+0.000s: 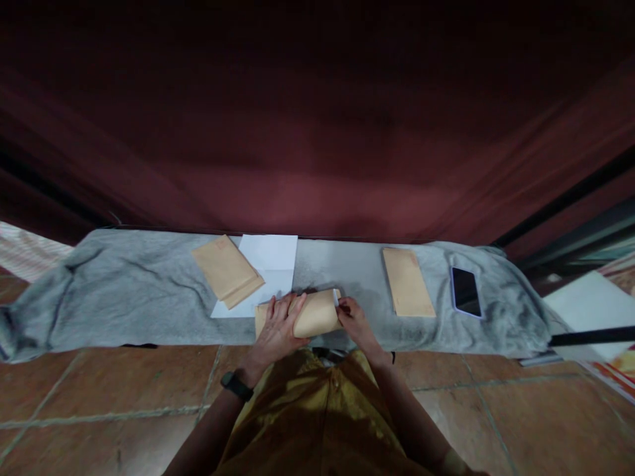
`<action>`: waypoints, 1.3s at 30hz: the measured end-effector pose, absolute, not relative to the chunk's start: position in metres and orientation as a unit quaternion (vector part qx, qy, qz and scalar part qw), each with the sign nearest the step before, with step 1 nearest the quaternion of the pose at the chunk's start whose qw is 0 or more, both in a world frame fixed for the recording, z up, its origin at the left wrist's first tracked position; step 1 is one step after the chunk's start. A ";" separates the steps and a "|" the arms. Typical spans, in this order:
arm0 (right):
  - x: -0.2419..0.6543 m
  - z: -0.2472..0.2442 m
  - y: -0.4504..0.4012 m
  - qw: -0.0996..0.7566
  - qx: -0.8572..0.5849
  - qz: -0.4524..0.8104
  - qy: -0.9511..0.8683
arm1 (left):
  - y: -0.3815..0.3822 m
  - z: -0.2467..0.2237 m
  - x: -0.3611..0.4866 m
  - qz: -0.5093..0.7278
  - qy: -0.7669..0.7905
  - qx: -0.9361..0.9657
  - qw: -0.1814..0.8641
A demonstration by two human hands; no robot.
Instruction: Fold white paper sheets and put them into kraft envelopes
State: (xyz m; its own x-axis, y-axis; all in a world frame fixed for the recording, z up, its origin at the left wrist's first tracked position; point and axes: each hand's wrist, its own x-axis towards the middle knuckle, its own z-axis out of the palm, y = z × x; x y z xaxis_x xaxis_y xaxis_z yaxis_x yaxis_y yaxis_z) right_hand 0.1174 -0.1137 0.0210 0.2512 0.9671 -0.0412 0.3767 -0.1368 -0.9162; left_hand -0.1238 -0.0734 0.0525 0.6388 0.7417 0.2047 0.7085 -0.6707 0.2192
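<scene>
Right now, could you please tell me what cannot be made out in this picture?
All in the head view:
Inside of the held brown envelope: hidden by its own paper.
White paper: partly covered by the envelope stack.
Red marks on that stack: too small and blurred to read.
Wristwatch screen: too dark and small.
White panel, right: cut off by frame edge.

A dark red backdrop rises behind a grey-draped surface above brown floor tiles.
</scene>
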 end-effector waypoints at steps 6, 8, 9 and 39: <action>0.118 0.024 -0.113 0.450 -0.690 0.323 -0.466 | -0.073 0.058 -0.119 0.142 0.389 0.909 0.055; 0.116 0.025 -0.112 0.445 -0.696 0.323 -0.461 | -0.073 0.060 -0.116 0.142 0.386 0.910 0.054; 0.115 0.025 -0.112 0.444 -0.699 0.323 -0.459 | -0.073 0.060 -0.115 0.142 0.385 0.910 0.053; 0.123 0.029 -0.114 0.581 -0.595 0.477 -0.284 | -0.069 0.063 -0.112 0.145 0.378 0.913 0.058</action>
State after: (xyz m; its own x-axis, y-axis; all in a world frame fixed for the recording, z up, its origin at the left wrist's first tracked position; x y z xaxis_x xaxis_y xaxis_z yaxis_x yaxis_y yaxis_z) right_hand 0.1230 -0.1135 0.0289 0.3839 0.8923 -0.2373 -0.2163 -0.1629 -0.9626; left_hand -0.1123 -0.0687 0.0634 0.6728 0.7061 0.2207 0.6728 -0.7081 0.2144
